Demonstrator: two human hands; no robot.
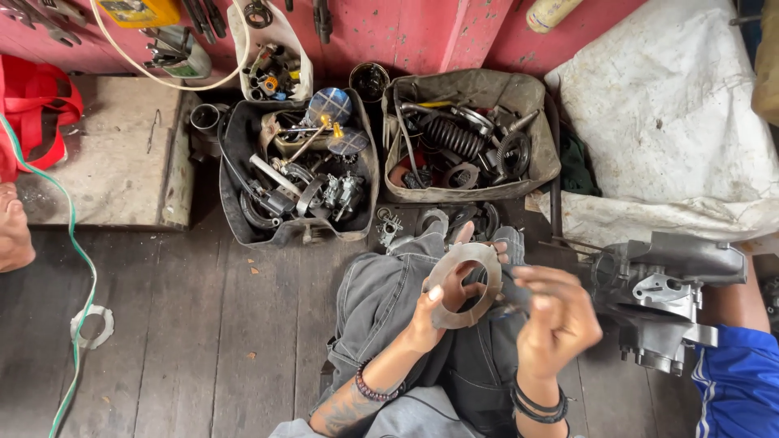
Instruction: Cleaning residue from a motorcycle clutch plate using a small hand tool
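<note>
One head-worn camera looked steeply down, close over the person's own lap and hands. Its view reached forward across the plank floor (203,324) to two parts bins (243,219) against a red wall (406,32).

**Clutter lying around the dark plank floor**

Two sagging fabric tubs are sitting against the red wall: a black one (235,174) holding small metal fittings, and a grey-brown one (540,158) holding a black coil spring (454,136) and gears. A grey cast-metal engine casing (661,284) is resting at the right, below a dirty white tarp (673,113). A pale ring gasket (92,326) is lying beside a green hose (75,243).
</note>
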